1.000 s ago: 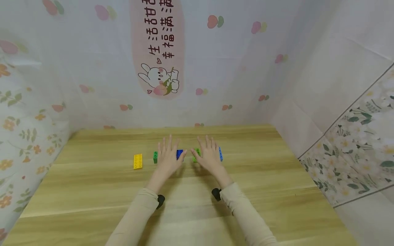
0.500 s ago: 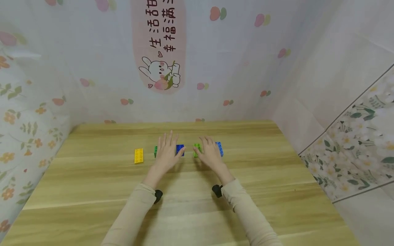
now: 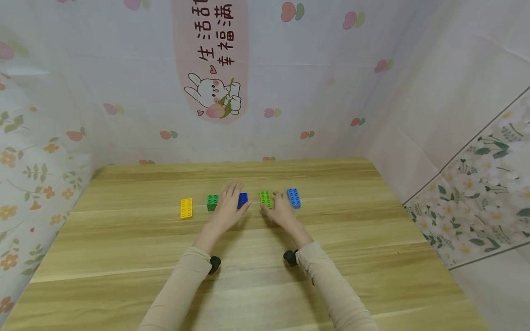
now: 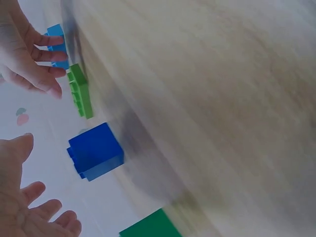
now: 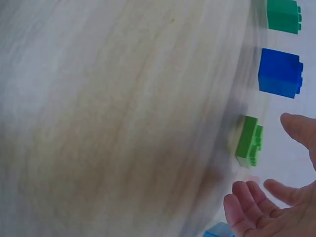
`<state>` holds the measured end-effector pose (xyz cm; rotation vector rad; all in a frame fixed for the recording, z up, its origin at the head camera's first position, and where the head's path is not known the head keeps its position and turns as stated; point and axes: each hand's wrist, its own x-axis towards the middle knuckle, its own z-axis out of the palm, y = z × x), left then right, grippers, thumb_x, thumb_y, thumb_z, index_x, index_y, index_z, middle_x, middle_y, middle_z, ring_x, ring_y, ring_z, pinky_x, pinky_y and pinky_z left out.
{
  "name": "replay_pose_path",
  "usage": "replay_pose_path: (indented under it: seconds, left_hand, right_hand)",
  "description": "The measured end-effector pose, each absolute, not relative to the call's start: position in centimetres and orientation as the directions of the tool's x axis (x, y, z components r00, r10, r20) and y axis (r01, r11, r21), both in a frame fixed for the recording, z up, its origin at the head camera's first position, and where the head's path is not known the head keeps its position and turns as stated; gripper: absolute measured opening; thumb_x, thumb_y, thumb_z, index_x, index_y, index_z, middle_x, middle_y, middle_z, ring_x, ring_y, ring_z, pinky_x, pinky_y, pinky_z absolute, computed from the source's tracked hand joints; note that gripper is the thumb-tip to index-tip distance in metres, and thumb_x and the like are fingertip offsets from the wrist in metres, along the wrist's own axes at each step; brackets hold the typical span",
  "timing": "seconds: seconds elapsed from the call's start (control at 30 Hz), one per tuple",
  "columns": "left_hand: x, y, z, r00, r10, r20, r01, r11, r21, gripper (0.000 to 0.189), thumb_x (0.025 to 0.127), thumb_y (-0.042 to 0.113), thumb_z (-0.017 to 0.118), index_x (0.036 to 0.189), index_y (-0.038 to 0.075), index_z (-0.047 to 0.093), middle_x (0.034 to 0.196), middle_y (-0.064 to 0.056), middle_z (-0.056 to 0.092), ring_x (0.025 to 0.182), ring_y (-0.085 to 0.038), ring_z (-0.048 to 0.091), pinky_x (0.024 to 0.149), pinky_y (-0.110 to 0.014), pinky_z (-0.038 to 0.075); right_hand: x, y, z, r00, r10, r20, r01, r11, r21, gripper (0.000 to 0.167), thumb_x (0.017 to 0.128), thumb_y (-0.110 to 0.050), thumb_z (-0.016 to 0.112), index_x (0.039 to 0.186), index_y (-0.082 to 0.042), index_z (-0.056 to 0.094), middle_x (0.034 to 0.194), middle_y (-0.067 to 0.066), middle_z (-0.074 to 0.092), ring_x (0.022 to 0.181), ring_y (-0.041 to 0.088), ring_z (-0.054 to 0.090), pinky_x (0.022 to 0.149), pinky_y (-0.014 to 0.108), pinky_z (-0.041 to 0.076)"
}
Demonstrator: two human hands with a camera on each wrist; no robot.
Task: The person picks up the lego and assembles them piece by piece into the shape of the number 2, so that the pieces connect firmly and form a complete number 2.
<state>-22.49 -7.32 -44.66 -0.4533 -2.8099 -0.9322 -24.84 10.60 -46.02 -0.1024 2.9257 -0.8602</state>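
A row of toy building bricks lies on the table. My left hand (image 3: 227, 208) hovers over the dark blue brick (image 4: 96, 152), its thumb apart from the fingers and a gap left to the brick. My right hand (image 3: 284, 212) is at the light green brick (image 3: 265, 199), thumb on its near side and fingers bent to its right. A gap shows between that hand and the brick in the right wrist view. The green brick (image 3: 212, 202) sits left of my left hand, the light blue brick (image 3: 294, 198) right of my right hand.
A flat yellow brick (image 3: 186, 208) lies at the left end of the row. The wooden table (image 3: 256, 289) meets a patterned cloth (image 3: 323, 82) behind and at both sides. Each wrist wears a black camera (image 3: 290, 258).
My right hand's fingers have bent and drawn back, uncovering the light blue brick. My left hand's fingers have bent, and more of the green brick shows. The head view has tilted down slightly.
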Motion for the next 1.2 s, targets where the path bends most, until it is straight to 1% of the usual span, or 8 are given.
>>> replay_pose_path:
  seconds: [0.1, 0.23, 0.43, 0.57, 0.73, 0.93, 1.07, 1.2]
  left_hand:
    - [-22.7, -7.3, -45.1, -0.956, 0.224, 0.191, 0.295, 0.724, 0.624, 0.064, 0.090, 0.023, 0.058, 0.142, 0.002, 0.027, 0.149, -0.022, 0.020, 0.135, -0.043, 0.020, 0.107, -0.058, 0.026]
    - [-23.2, -7.2, -45.6, -0.972, 0.204, 0.116, 0.226, 0.677, 0.701, 0.068, 0.088, 0.020, 0.060, 0.143, 0.003, 0.024, 0.148, -0.024, 0.019, 0.136, -0.042, 0.019, 0.106, -0.057, 0.027]
    - [-24.0, -7.0, -46.3, -0.986, 0.161, 0.031, 0.130, 0.652, 0.747, 0.072, 0.086, 0.018, 0.064, 0.142, 0.001, 0.022, 0.144, -0.024, 0.026, 0.132, -0.040, 0.030, 0.107, -0.051, 0.032]
    - [-24.4, -6.9, -46.6, -0.991, 0.135, 0.003, 0.091, 0.650, 0.755, 0.073, 0.084, 0.016, 0.065, 0.142, -0.001, 0.023, 0.143, -0.025, 0.029, 0.131, -0.040, 0.032, 0.107, -0.050, 0.031]
    - [-24.7, -6.9, -47.0, -0.993, 0.120, -0.016, 0.066, 0.650, 0.757, 0.074, 0.082, 0.013, 0.067, 0.140, -0.004, 0.025, 0.141, -0.025, 0.032, 0.130, -0.039, 0.033, 0.108, -0.048, 0.031]
    - [-24.9, -7.1, -47.4, -0.993, 0.118, -0.019, 0.063, 0.650, 0.758, 0.063, 0.082, 0.009, 0.066, 0.134, -0.005, 0.033, 0.136, -0.024, 0.040, 0.128, -0.036, 0.038, 0.107, -0.045, 0.034]
    - [-25.2, -7.2, -47.6, -0.993, 0.115, -0.027, 0.055, 0.652, 0.756, 0.052, 0.083, 0.005, 0.065, 0.127, -0.005, 0.040, 0.127, -0.024, 0.048, 0.120, -0.035, 0.046, 0.101, -0.044, 0.041]
    - [-25.5, -7.3, -47.6, -0.992, 0.117, -0.039, 0.047, 0.655, 0.754, 0.047, 0.083, 0.005, 0.064, 0.123, -0.005, 0.042, 0.122, -0.023, 0.050, 0.115, -0.034, 0.050, 0.097, -0.042, 0.044]
  right_hand:
    - [-25.0, 10.5, -46.5, -0.993, -0.072, -0.093, -0.006, 0.822, -0.569, 0.070, 0.085, -0.038, 0.061, 0.133, 0.006, 0.036, 0.133, 0.025, 0.038, 0.117, 0.035, 0.047, 0.097, 0.046, 0.044]
    - [-25.3, 10.2, -47.0, -0.994, -0.045, -0.099, 0.020, 0.819, -0.574, 0.067, 0.084, -0.041, 0.062, 0.125, 0.008, 0.041, 0.121, 0.024, 0.044, 0.101, 0.029, 0.052, 0.089, 0.040, 0.048]
    - [-25.5, 9.5, -47.3, -0.991, 0.025, -0.130, 0.099, 0.797, -0.596, 0.068, 0.080, -0.044, 0.065, 0.118, 0.007, 0.042, 0.106, 0.018, 0.047, 0.085, 0.024, 0.050, 0.071, 0.033, 0.049]
    - [-25.6, 9.0, -47.6, -0.988, 0.065, -0.141, 0.136, 0.799, -0.586, 0.075, 0.078, -0.047, 0.067, 0.119, 0.010, 0.040, 0.104, 0.018, 0.047, 0.083, 0.023, 0.047, 0.068, 0.032, 0.047]
    - [-25.7, 8.6, -47.8, -0.986, 0.096, -0.136, 0.155, 0.826, -0.543, 0.078, 0.077, -0.050, 0.066, 0.119, 0.010, 0.041, 0.108, 0.019, 0.046, 0.086, 0.025, 0.045, 0.075, 0.037, 0.046]
    - [-25.7, 8.4, -47.9, -0.987, 0.115, -0.112, 0.155, 0.860, -0.486, 0.067, 0.080, -0.043, 0.066, 0.115, 0.010, 0.044, 0.103, 0.019, 0.048, 0.083, 0.025, 0.046, 0.072, 0.037, 0.047]
    - [-25.7, 8.4, -47.9, -0.987, 0.118, -0.106, 0.154, 0.866, -0.476, 0.060, 0.082, -0.036, 0.065, 0.114, 0.010, 0.045, 0.100, 0.019, 0.049, 0.082, 0.025, 0.048, 0.068, 0.035, 0.047]
    - [-25.9, 8.4, -47.8, -0.988, 0.115, -0.107, 0.152, 0.866, -0.476, 0.058, 0.083, -0.035, 0.065, 0.113, 0.010, 0.045, 0.098, 0.019, 0.048, 0.080, 0.024, 0.047, 0.066, 0.033, 0.046]
